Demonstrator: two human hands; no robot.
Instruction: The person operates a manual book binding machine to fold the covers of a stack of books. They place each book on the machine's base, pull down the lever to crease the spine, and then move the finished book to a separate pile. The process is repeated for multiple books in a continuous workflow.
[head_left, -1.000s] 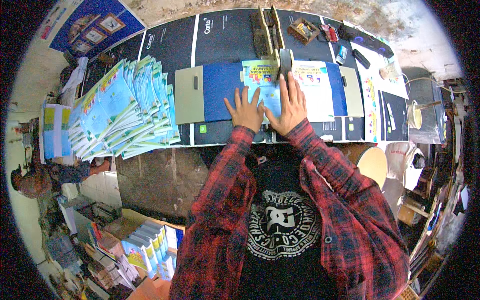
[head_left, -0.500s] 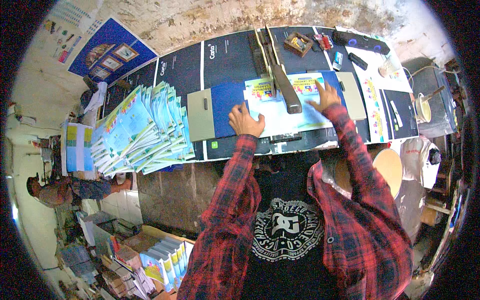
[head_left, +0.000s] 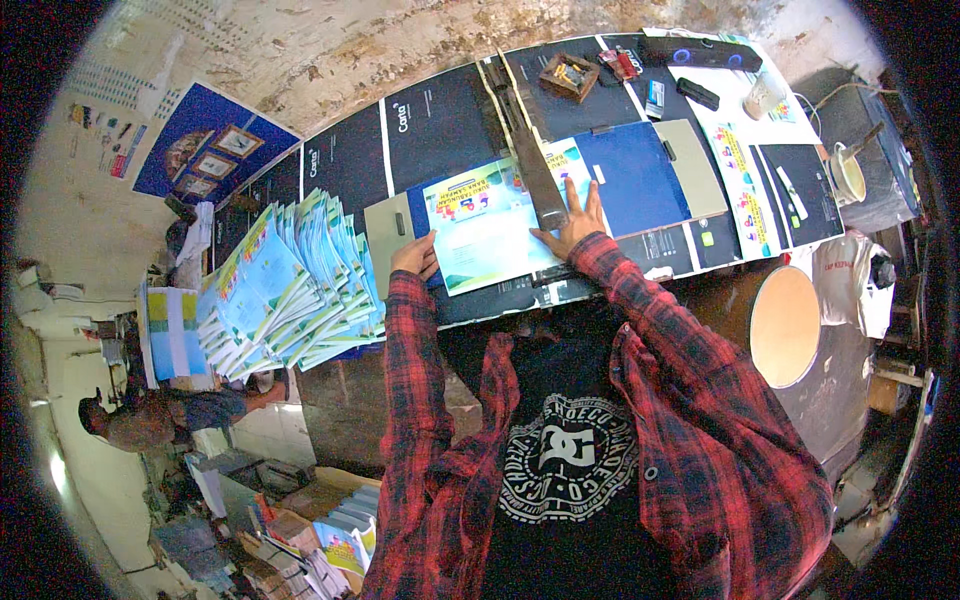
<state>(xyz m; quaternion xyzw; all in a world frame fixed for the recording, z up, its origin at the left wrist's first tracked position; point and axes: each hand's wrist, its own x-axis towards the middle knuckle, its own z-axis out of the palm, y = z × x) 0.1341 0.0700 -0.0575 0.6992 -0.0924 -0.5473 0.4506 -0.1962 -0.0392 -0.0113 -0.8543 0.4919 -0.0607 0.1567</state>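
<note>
A light-blue printed booklet sheet (head_left: 480,235) with yellow and green patches lies across a blue board (head_left: 635,178) with beige ends. Over it reaches a long, dark metal arm (head_left: 530,160), looking like a long-reach stapler. At the sheet's left edge, my left hand (head_left: 414,257) is closed, thumb and bent fingers at the border. My right hand (head_left: 578,222) rests beside the arm's near end, fingers spread over the sheet's right part and the thumb stretched toward the arm. What lies under the arm's tip is hidden.
A big fanned pile of similar booklets (head_left: 285,280) lies at the table's left end. Toward the back right are a small wooden box (head_left: 569,77), a black speaker (head_left: 700,52) and a cup (head_left: 760,100). A round-topped stool (head_left: 785,325) stands below right; another person (head_left: 150,420) is at left.
The sheet has shifted left under the metal arm, and both hands have moved left with it. My left hand now closes at its left edge. The whole view has turned slightly.
</note>
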